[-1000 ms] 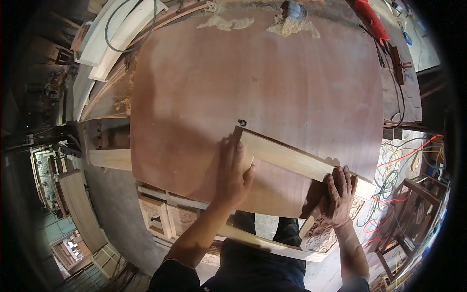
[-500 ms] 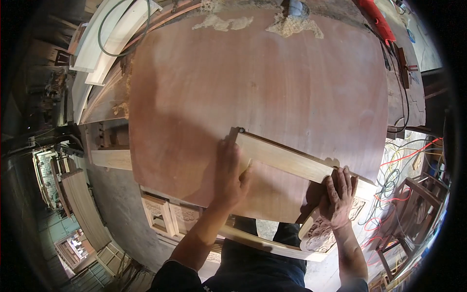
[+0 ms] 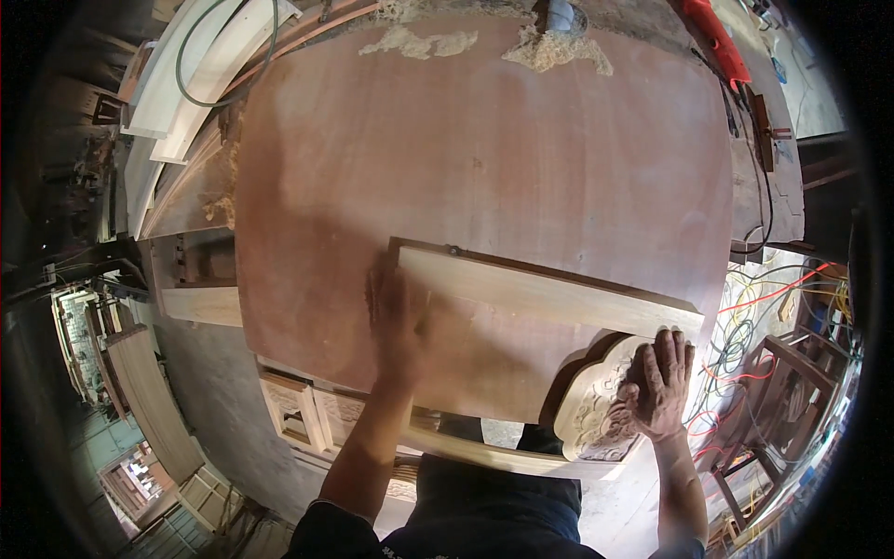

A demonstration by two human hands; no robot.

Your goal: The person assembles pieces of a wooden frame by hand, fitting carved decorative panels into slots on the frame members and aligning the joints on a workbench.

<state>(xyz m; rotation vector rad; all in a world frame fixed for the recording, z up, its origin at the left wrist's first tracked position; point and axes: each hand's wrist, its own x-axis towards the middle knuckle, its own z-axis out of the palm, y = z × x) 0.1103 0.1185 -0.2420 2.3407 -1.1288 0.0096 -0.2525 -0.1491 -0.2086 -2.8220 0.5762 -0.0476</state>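
Observation:
A long pale wooden rail (image 3: 549,289) lies slantwise on the reddish-brown board. At its right end is a pale carved panel (image 3: 601,396) with a scalloped edge and raised relief. My right hand (image 3: 663,387) rests on that panel, fingers stretched toward the rail's right end. By the rail's left end is my left hand (image 3: 396,321), smeared by motion, so its grip is unclear. A small dark knob-like spot (image 3: 453,250) sits on the rail's far edge. Close to my body runs a curved pale rail (image 3: 503,458); whether it joins the carved panel cannot be told.
The large board (image 3: 484,140) serves as worktop, with wood shavings (image 3: 559,54) along its far edge. Pale planks (image 3: 191,116) lie far left, a red tool (image 3: 717,39) far right. Tangled cables (image 3: 736,340) and a wooden frame (image 3: 801,373) are at right. Carved pieces (image 3: 303,410) sit near left.
My left hand has moved left, and the rail's left end now shows farther left. My right hand has come off the rail onto the carved panel, more of which shows. The view has shifted slightly.

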